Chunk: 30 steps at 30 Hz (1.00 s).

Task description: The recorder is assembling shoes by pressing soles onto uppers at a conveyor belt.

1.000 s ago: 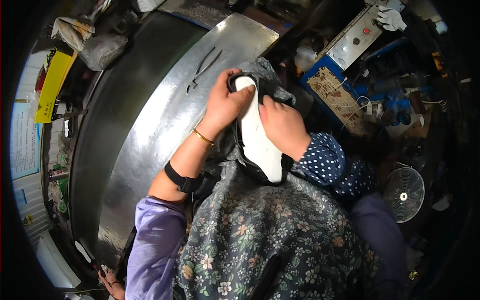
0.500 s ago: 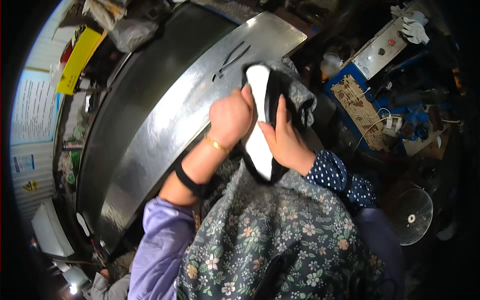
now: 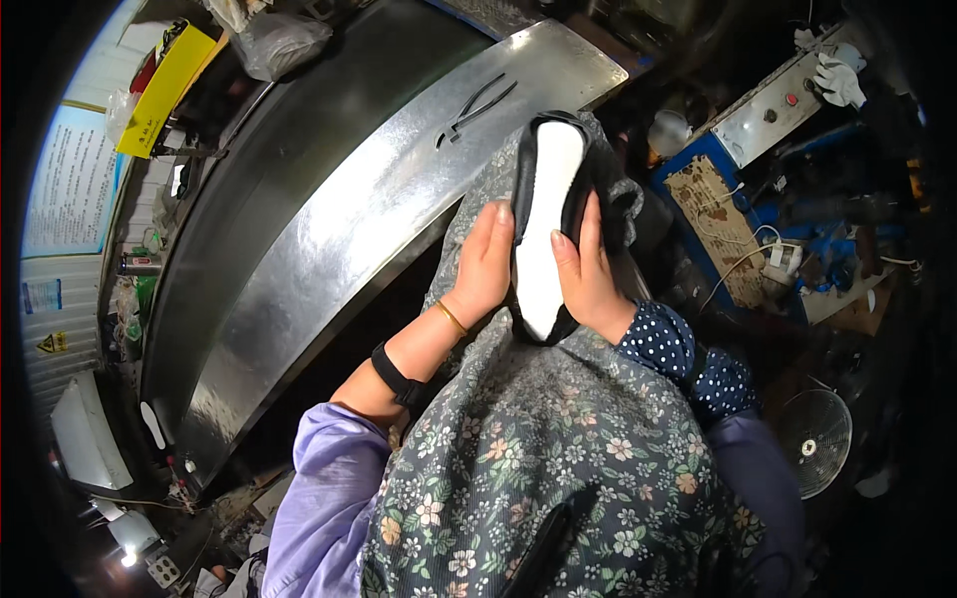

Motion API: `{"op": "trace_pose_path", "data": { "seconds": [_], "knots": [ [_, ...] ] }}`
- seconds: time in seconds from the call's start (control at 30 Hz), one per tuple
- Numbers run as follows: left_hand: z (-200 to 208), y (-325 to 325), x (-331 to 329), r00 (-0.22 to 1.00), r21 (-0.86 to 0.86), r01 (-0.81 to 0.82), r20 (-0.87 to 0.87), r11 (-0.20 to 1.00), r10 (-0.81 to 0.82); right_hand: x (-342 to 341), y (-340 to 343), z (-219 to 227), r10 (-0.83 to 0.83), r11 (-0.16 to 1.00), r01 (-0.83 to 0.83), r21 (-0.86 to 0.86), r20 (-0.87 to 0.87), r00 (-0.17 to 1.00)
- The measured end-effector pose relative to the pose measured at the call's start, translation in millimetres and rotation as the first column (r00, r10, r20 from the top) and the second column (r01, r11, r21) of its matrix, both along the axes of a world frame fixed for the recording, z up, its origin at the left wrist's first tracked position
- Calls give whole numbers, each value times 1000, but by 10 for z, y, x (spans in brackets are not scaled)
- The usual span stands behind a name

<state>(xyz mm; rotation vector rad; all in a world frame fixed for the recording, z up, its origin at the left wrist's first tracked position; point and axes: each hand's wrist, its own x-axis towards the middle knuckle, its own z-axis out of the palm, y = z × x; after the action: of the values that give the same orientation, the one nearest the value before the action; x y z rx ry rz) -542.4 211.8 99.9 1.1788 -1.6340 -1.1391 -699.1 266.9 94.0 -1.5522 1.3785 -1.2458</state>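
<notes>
A black shoe [image 3: 548, 234] with a white sole facing up lies over my lap, its broad end away from me and its narrow end near. My left hand [image 3: 485, 261] holds its left side, fingers along the black edge. On the right side, my right hand [image 3: 590, 284] grips it, the thumb resting on the white sole. Beneath the shoe spreads a dark floral apron [image 3: 518, 439]. Long-handled pliers [image 3: 474, 112] lie on the shiny metal tabletop [image 3: 329, 224] beyond my left hand.
A dark belt-like surface [image 3: 249, 149] runs beside the metal tabletop. At the right stand a blue-framed machine [image 3: 688, 154] with a control panel [image 3: 763, 120], loose cables, and a round wire-guarded fan [image 3: 809, 444]. A yellow box [image 3: 164, 90] and a plastic bag [image 3: 282, 45] sit at upper left.
My left hand has moved from over the shoe's left edge to flat along its side. The shoe has shifted slightly right, its far end tilting rightward, and shows more black on its left.
</notes>
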Motion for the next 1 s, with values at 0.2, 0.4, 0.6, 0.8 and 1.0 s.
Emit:
{"op": "trace_pose_path", "data": {
  "seconds": [0.2,0.4,0.6,0.8,1.0],
  "knots": [
    [422,-726,-344,895,313,277,-428,908,-125,-173,141,96,66,998,-62,32,-161,985],
    [500,-930,-468,920,347,336,-320,876,-226,-504,-555,453,-206,962,134,237,315,926],
    [370,-879,-430,927,165,361,-174,918,-333,-478,-963,478,124,963,-215,164,438,890],
    [314,-802,-477,869,196,408,-381,892,-315,-443,-1050,415,28,999,-28,18,36,999],
    [313,-916,-405,861,227,449,-367,864,-351,-586,-1013,563,110,910,-377,171,778,618]
  ]
}}
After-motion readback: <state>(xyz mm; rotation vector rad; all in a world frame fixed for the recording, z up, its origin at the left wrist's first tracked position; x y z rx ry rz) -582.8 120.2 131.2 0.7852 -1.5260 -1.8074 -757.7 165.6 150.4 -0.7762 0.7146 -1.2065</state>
